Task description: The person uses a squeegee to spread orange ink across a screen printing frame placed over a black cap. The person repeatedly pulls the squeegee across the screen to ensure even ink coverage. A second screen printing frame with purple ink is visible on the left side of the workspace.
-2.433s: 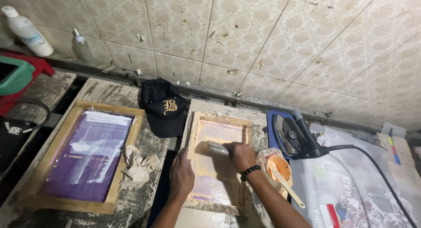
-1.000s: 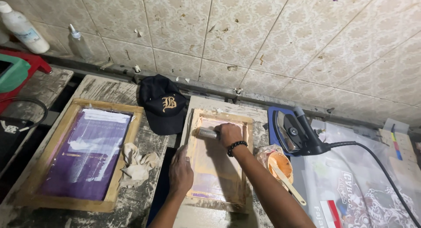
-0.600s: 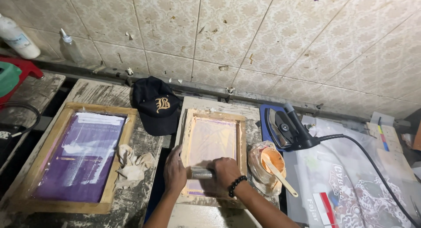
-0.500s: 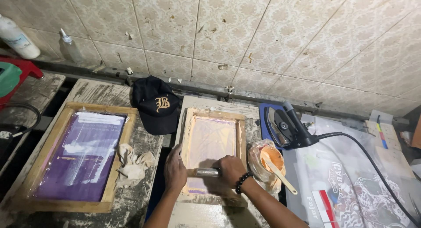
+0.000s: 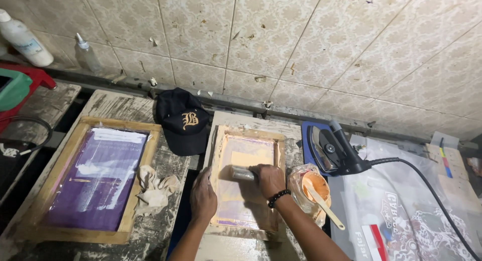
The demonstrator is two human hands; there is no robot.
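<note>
Wooden screen frame [image 5: 217, 155] lies flat on the table [image 5: 120, 108] before you — your left hand [image 5: 203, 197] presses open on its left rail, your right hand [image 5: 269, 179] grips the squeegee [image 5: 242, 173] across the mesh — beside an ink tub [image 5: 314, 186].

The small wooden frame [image 5: 247, 183] is hemmed in on both flanks — the left hand [image 5: 203, 197] presses its left rail, and a tub of orange ink [image 5: 312, 188] with a stick sits just beside its right rail. Beyond its far edge a black cap [image 5: 182, 121] and an iron [image 5: 332, 151] crowd the worktop [image 5: 120, 103]. A crumpled rag [image 5: 153, 186] fills the gap toward the larger purple frame [image 5: 95, 178].
</note>
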